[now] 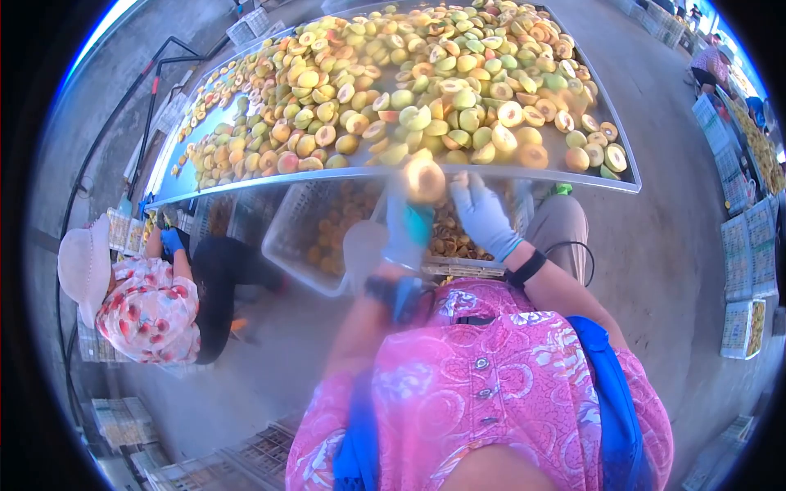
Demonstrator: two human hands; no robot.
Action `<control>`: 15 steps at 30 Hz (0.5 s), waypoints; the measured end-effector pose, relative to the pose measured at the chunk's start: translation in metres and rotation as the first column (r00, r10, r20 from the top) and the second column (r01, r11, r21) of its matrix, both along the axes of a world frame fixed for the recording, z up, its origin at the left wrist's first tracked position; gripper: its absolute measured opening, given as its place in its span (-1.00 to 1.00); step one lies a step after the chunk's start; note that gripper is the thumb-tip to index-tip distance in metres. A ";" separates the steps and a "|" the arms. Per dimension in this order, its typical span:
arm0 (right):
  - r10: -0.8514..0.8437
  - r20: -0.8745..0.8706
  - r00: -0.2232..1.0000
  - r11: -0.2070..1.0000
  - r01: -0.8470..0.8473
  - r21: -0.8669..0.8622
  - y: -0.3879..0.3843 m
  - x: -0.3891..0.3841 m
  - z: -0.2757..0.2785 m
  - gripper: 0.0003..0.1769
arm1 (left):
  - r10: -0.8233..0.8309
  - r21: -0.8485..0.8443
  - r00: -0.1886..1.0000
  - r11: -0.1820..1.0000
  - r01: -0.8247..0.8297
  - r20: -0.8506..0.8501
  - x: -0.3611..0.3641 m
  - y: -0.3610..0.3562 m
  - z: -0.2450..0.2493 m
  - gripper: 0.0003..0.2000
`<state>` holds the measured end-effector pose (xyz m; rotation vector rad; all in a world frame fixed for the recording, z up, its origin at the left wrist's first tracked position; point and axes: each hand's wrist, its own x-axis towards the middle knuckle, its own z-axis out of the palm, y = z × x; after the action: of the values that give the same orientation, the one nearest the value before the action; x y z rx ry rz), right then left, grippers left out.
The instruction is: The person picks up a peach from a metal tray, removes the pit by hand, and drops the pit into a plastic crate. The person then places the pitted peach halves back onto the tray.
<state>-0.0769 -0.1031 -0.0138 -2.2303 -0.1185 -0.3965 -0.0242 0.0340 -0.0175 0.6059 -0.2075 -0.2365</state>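
My left hand (407,229), in a pale glove with a teal area, is blurred. Its fingers are closed on a halved fruit (425,180), whose cut face shows at the tray's front edge. Just beside it is my right hand (483,217), gloved, with its fingers bent together; what they grip, if anything, is too small to tell. In front of both hands, the metal-rimmed tray (524,173) holds many yellow and orange halved fruits (409,119). Below the hands sits a crate of darker fruit pieces (454,233).
A white crate (282,237) of fruit halves stands left of my knees. A person in a white hat (84,262) sits at the left with blue gloves. Crates (743,327) line the right side, and another person (711,64) is at the far right.
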 end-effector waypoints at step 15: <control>0.279 -0.066 0.958 0.958 -0.283 -0.050 -0.003 0.005 -0.008 -0.66 | 0.058 0.371 0.996 0.925 -0.082 0.074 0.012 0.018 -0.029 -0.55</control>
<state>-0.0719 -0.1060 -0.0217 -2.2392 -0.4161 -0.1733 -0.0122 0.0524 -0.0464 0.9999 -0.2008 -0.1890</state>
